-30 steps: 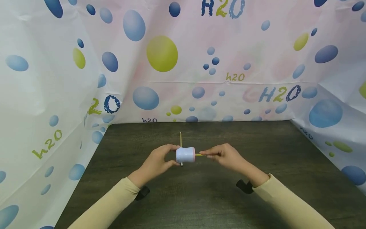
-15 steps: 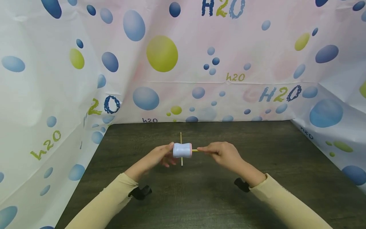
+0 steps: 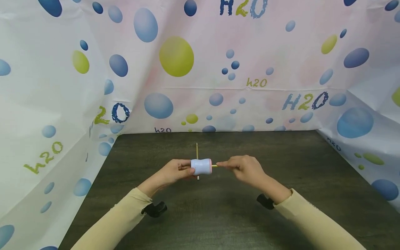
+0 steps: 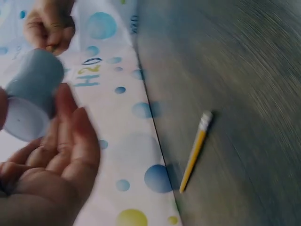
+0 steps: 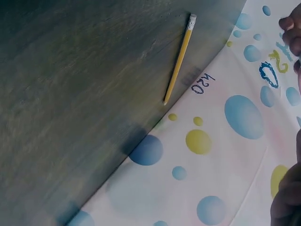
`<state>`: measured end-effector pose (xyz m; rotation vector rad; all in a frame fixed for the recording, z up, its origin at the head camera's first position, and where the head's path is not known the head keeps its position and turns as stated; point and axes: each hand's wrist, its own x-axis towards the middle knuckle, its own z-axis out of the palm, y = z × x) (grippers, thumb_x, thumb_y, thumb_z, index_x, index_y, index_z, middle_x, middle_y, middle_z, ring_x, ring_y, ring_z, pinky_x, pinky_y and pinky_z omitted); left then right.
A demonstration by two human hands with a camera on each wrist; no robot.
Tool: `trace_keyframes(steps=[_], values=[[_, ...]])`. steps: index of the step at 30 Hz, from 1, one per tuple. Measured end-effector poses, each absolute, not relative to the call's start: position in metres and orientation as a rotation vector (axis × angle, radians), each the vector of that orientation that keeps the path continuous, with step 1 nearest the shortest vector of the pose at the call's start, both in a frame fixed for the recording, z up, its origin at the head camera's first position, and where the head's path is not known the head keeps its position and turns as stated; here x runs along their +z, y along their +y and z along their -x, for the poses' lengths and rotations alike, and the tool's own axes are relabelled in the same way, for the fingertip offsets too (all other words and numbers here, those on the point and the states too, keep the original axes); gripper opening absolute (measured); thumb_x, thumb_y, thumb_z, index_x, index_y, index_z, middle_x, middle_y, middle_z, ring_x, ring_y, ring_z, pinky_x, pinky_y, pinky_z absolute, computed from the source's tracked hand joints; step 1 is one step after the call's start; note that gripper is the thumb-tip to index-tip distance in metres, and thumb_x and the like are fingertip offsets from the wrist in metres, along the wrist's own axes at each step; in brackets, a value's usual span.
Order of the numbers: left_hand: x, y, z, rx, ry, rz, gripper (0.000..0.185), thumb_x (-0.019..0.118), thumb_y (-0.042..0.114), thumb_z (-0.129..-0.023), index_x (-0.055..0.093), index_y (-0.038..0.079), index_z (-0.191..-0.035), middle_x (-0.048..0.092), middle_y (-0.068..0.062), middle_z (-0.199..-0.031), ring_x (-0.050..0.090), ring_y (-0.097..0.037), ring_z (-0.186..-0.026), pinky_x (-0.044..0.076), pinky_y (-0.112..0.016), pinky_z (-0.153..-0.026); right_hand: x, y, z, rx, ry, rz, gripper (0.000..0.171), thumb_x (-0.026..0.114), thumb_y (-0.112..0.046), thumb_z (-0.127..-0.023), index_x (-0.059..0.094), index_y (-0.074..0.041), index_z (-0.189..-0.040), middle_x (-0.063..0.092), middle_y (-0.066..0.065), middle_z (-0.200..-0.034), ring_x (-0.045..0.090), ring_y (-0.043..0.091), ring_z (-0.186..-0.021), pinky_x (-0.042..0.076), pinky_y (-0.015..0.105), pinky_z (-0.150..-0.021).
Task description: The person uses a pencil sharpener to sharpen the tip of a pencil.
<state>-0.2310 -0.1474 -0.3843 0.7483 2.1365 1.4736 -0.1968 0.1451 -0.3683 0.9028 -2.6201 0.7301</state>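
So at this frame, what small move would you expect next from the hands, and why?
Probably the right hand turns or pushes the yellow pencil a bit further into the pale blue sharpener. The left hand grips the sharpener above the table, and only a short stub shows between them. A second pencil lies behind.

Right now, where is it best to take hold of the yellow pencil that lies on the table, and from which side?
Probably grip the spare pencil at mid-shaft, coming from above with fingers across its length. It lies flat on the dark table, free of both hands, so its thin round shaft is open on both sides; the point and the eraser end give less hold.
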Motion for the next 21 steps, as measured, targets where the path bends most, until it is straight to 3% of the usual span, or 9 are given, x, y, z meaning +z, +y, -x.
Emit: trace_keyframes(steps=[2,5,10,17,21], values=[[-0.384,-0.146,0.229,1.401,2.288,-0.859,0.069,0.067,0.036,-0.099,0.048,-0.014,-0.144,0.066,-0.032,-0.129,0.070,-0.036,-0.115,0.061,-0.043,-0.094,-0.367,0.147,0.198,0.840,-2.714,-0.862,0.032,0.069,0.004,-0.091,0.080,-0.014,-0.115,0.075,0.001,-0.079,0.028,-0.003,-0.054,0.023,0.018,-0.049],[-0.381,-0.142,0.224,1.230,2.567,-1.064,0.058,0.073,0.019,-0.095,0.054,-0.006,-0.144,0.070,-0.024,-0.127,0.071,-0.034,-0.113,0.061,-0.041,-0.090,-0.365,0.151,0.200,1.072,-2.852,-0.803,0.029,0.065,0.001,-0.096,0.077,-0.010,-0.120,0.079,0.008,-0.090,0.035,0.000,-0.053,0.029,0.020,-0.047],[-0.382,-0.139,0.218,1.018,2.860,-1.296,0.063,0.083,0.015,-0.082,0.061,0.003,-0.139,0.075,-0.015,-0.123,0.073,-0.029,-0.109,0.060,-0.045,-0.089,-0.362,0.157,0.205,1.302,-2.934,-0.807,0.027,0.060,0.000,-0.100,0.075,-0.002,-0.122,0.078,0.017,-0.094,0.032,0.003,-0.051,0.033,0.022,-0.049],[-0.384,-0.139,0.216,1.035,2.898,-1.297,0.063,0.086,0.011,-0.079,0.062,0.005,-0.138,0.074,-0.015,-0.124,0.072,-0.032,-0.109,0.061,-0.046,-0.089,-0.364,0.155,0.201,1.125,-2.889,-0.779,0.027,0.065,-0.004,-0.098,0.077,-0.011,-0.121,0.080,0.013,-0.102,0.036,0.001,-0.053,0.032,0.021,-0.049],[-0.380,-0.143,0.218,1.254,2.668,-1.138,0.076,0.083,0.017,-0.087,0.044,0.006,-0.151,0.061,-0.019,-0.143,0.067,-0.035,-0.120,0.058,-0.048,-0.096,-0.368,0.152,0.199,0.992,-2.768,-0.830,0.029,0.068,-0.001,-0.095,0.078,-0.011,-0.120,0.080,0.010,-0.095,0.035,-0.003,-0.054,0.032,0.020,-0.050]])
